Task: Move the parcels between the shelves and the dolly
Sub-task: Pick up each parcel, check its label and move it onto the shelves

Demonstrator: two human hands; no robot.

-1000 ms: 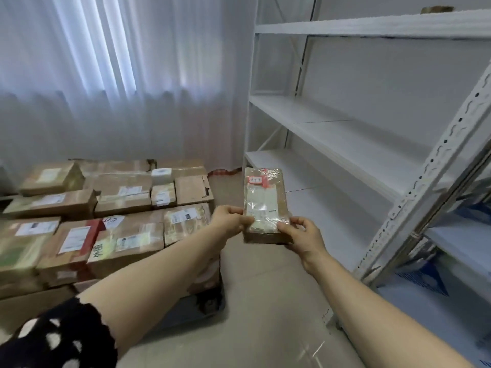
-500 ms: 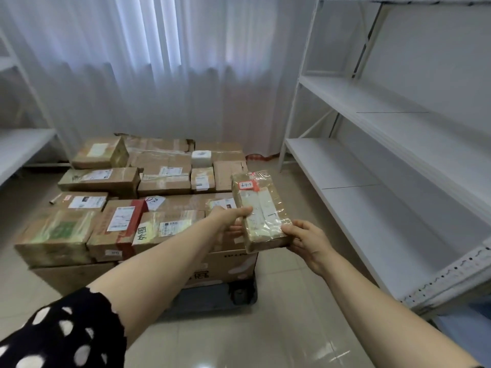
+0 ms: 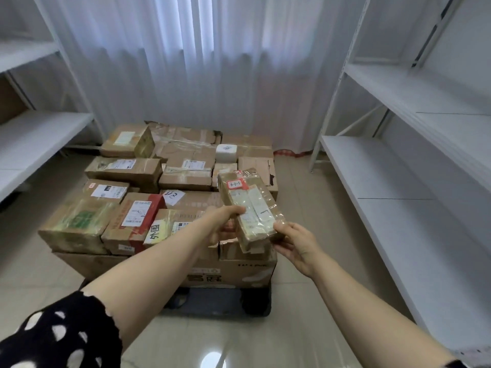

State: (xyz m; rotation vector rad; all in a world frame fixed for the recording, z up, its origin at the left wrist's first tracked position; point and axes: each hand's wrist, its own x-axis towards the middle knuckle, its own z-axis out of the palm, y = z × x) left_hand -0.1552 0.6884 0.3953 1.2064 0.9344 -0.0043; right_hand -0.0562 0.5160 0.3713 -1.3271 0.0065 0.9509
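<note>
A small flat brown parcel [image 3: 247, 205], taped over and bearing a red-edged label, hangs in the air above the front right corner of the loaded dolly [image 3: 212, 305]. My left hand [image 3: 221, 224] grips its left edge, thumb on top. My right hand [image 3: 297, 245] holds its near right corner from below. Several cardboard parcels [image 3: 138, 168] are stacked on the dolly, among them one with a red band [image 3: 138, 216]. White shelves [image 3: 393, 181] stand bare on the right.
Another white shelf unit [image 3: 39, 134] stands at the left, with a brown box edge [image 3: 10, 102] on it. White curtains [image 3: 199, 62] hang behind the dolly. Glossy tiled floor [image 3: 305, 328] lies between the dolly and the right shelves.
My view has swung left from the right shelves to the dolly. The parcel, still held in both hands, has travelled from in front of the shelf to above the dolly's stack.
</note>
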